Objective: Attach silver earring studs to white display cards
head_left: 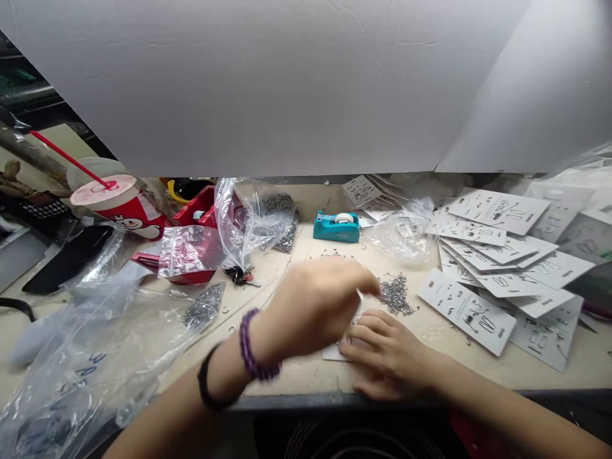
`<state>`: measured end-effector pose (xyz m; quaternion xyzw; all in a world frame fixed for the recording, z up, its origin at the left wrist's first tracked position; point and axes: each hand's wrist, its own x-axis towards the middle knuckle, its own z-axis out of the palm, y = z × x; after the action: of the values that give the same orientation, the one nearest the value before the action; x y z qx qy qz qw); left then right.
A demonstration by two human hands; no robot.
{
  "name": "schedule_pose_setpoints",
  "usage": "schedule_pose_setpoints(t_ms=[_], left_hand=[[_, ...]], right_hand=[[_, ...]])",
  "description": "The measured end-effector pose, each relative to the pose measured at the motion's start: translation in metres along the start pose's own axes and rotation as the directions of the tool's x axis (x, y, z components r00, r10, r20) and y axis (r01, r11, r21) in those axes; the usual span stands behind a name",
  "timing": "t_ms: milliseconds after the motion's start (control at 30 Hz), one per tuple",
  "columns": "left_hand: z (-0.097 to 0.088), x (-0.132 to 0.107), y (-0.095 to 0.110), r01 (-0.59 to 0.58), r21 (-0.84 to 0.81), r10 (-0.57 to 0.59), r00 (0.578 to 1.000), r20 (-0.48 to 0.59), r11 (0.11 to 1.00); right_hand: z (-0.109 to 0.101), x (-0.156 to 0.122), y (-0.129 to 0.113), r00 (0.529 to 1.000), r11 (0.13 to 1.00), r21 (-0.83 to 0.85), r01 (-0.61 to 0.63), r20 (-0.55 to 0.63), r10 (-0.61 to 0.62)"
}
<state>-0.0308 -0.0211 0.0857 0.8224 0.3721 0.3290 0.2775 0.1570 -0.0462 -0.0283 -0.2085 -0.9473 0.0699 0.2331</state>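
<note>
In front of me a white card (pixel 333 352) lies on the table near its front edge, mostly covered by my hands. My right hand (pixel 389 350) rests over the card's right side, fingers spread and lying on it. Above the card is my left hand (pixel 310 306), smeared by motion, with a purple bead bracelet (pixel 248 347) and a black band on the wrist. Its fingers curl down toward the right and are mostly hidden, so what they hold, if anything, cannot be seen. Just beyond both hands sits a pile of small metal pieces (pixel 396 293).
Behind the hands stands a teal tape dispenser (pixel 336 227). Printed cards with metal parts (pixel 502 255) are stacked loosely at right, beside a clear bag (pixel 406 233). At left are a red cup (pixel 127 207), red bins (pixel 194 277), a phone (pixel 69 258) and plastic bags (pixel 115 344).
</note>
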Motion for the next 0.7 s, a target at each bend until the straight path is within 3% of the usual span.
schedule_pose_setpoints(t_ms=[67,133,200,267,333,433,700], left_hand=[[-0.014,0.017,-0.039,0.110,0.169,-0.100,0.993,-0.062,0.979],[-0.023,0.039,-0.075,0.190,0.341,-0.185,0.982,-0.050,0.921],[-0.027,0.062,-0.104,0.226,0.449,-0.244,0.970,-0.018,0.864],[-0.027,0.083,-0.122,0.260,0.563,-0.333,0.943,0.029,0.785],[-0.026,0.098,-0.133,0.264,0.622,-0.414,0.904,0.107,0.737],[-0.029,0.113,-0.142,0.221,0.608,-0.433,0.873,0.226,0.763],[-0.037,0.143,-0.167,0.210,0.544,-0.467,0.794,0.391,0.812]], right_hand=[[-0.009,0.010,0.012,0.999,1.000,0.024,0.006,-0.047,-0.005],[-0.019,0.028,0.036,0.971,0.986,-0.002,-0.169,-0.170,0.166],[-0.026,0.051,0.067,0.894,0.915,-0.020,-0.403,-0.223,0.389],[-0.026,0.074,0.098,0.833,0.842,-0.059,-0.537,-0.194,0.518],[-0.022,0.092,0.122,0.809,0.808,-0.067,-0.585,-0.111,0.577],[-0.015,0.104,0.138,0.796,0.797,-0.012,-0.605,0.015,0.605],[-0.016,0.097,0.138,0.790,0.788,0.070,-0.612,0.034,0.612]])
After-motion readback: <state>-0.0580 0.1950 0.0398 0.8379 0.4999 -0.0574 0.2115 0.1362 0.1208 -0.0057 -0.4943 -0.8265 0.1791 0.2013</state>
